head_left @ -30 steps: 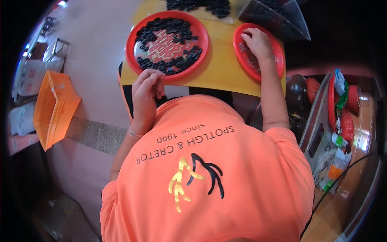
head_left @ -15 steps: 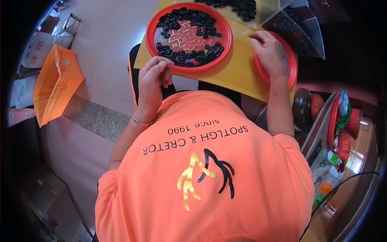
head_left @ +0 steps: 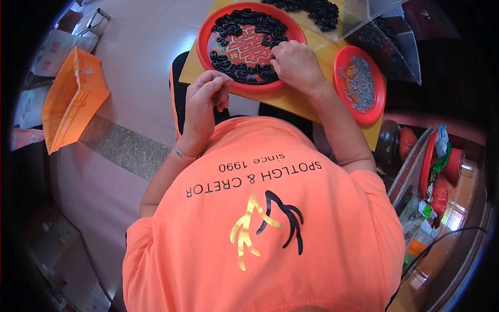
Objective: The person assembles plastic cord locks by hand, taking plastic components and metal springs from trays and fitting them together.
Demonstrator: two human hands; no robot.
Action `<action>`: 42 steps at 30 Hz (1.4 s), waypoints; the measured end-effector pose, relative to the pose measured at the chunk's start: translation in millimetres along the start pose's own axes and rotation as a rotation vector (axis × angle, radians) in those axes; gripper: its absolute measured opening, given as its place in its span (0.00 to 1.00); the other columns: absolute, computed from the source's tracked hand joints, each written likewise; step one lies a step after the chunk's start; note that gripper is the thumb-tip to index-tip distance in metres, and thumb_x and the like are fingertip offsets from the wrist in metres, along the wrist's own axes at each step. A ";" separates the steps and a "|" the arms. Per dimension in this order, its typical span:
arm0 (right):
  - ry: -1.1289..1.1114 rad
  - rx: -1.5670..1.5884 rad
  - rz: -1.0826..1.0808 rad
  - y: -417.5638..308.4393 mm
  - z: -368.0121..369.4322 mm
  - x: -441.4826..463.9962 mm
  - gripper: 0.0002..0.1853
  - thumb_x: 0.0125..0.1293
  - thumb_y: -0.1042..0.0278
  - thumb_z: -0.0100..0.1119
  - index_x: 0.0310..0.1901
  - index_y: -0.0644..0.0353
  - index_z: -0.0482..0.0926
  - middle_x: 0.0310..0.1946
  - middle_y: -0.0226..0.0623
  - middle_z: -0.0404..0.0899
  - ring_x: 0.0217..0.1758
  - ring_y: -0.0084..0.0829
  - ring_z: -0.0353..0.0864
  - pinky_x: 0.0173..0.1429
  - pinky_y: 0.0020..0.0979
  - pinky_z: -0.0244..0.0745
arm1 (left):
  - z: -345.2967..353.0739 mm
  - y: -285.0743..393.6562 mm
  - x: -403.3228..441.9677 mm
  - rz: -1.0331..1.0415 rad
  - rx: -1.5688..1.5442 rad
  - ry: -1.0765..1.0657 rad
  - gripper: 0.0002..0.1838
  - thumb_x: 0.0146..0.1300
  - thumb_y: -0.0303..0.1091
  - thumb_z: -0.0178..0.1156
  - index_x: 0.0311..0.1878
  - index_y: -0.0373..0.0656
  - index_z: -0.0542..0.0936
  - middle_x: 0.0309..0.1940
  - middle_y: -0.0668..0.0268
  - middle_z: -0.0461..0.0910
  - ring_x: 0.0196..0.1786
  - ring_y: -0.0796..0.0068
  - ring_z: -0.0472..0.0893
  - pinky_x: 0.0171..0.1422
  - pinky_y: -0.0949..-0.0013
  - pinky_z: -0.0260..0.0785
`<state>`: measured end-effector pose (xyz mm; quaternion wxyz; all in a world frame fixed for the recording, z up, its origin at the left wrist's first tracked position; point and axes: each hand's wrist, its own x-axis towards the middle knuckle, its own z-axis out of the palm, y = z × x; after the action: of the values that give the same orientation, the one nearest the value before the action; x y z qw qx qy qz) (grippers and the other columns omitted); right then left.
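Note:
A round red tray (head_left: 204, 58) holds many small black pieces (head_left: 223, 26), oval with two holes each, around a gold-patterned base. At its near left edge is my left hand (head_left: 208, 101), fingers curled and thumb against the index finger; what they hold, if anything, is hidden. My right hand (head_left: 297, 65) reaches over the tray's right side, fingertips pinched together beside the black pieces; anything between them is out of sight. To the right, a smaller red dish (head_left: 380, 99) contains a heap of tiny silvery metal pieces (head_left: 361, 83).
The trays sit on a yellow table (head_left: 322, 54). More black pieces (head_left: 322, 15) lie at the back, near a clear plastic bin (head_left: 395, 52). An orange crate (head_left: 73, 104) stands on the floor at left. Bags and packages (head_left: 423, 234) are at lower right.
My right hand has moved left from the small dish to the right side of the large tray, uncovering the silvery pieces. My left hand stays near the tray's edge.

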<state>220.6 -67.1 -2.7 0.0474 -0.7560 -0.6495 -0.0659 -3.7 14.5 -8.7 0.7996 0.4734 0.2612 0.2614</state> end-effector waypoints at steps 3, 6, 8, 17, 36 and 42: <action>0.042 -0.021 -0.003 -1.1 1.0 0.0 0.08 0.58 0.65 0.57 0.31 0.59 0.81 0.32 0.39 0.81 0.40 0.40 0.80 0.46 0.41 0.74 | 1.9 -1.1 -0.2 -0.034 0.009 0.011 0.12 0.66 0.34 0.47 0.35 0.37 0.77 0.18 0.72 0.67 0.21 0.83 0.67 0.25 0.80 0.58; 0.137 0.158 0.067 3.1 4.1 -1.1 0.09 0.60 0.64 0.55 0.32 0.59 0.81 0.32 0.40 0.81 0.39 0.40 0.81 0.45 0.40 0.74 | 3.0 -0.6 0.3 -0.068 0.029 -0.047 0.11 0.67 0.35 0.47 0.39 0.38 0.76 0.20 0.70 0.67 0.22 0.81 0.67 0.27 0.80 0.56; 0.123 0.444 0.155 2.0 -0.2 -3.0 0.09 0.62 0.64 0.55 0.33 0.59 0.81 0.32 0.41 0.81 0.38 0.39 0.81 0.44 0.39 0.75 | 7.7 1.6 1.7 -0.072 0.117 -0.062 0.13 0.67 0.37 0.47 0.39 0.38 0.76 0.21 0.70 0.68 0.23 0.81 0.68 0.27 0.80 0.57; 0.246 0.803 -0.159 -48.8 -27.2 -31.6 0.02 0.61 0.74 0.57 0.34 0.59 0.79 0.30 0.38 0.77 0.35 0.38 0.78 0.39 0.33 0.73 | 11.9 -14.6 4.3 -0.318 -0.219 -0.319 0.16 0.70 0.43 0.46 0.40 0.40 0.74 0.24 0.67 0.72 0.25 0.76 0.71 0.29 0.76 0.65; 0.137 0.843 -0.126 -34.1 -39.6 -38.2 0.10 0.56 0.74 0.62 0.41 0.62 0.83 0.36 0.39 0.79 0.43 0.35 0.78 0.49 0.31 0.73 | 6.5 -10.0 1.3 -0.294 -0.066 -0.255 0.08 0.64 0.34 0.52 0.34 0.39 0.74 0.20 0.68 0.70 0.21 0.79 0.70 0.26 0.77 0.62; 0.198 0.684 0.352 36.0 -40.7 -49.3 0.11 0.57 0.66 0.61 0.40 0.60 0.83 0.37 0.40 0.82 0.45 0.37 0.80 0.52 0.33 0.73 | 0.2 -10.2 2.2 -0.247 -0.107 -0.144 0.08 0.64 0.34 0.51 0.32 0.40 0.72 0.19 0.71 0.65 0.20 0.80 0.65 0.25 0.78 0.56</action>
<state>247.4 -127.1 30.0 0.3694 -0.7863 -0.4869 0.0910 -0.3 11.6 -18.1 0.8663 0.4122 0.2449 0.1399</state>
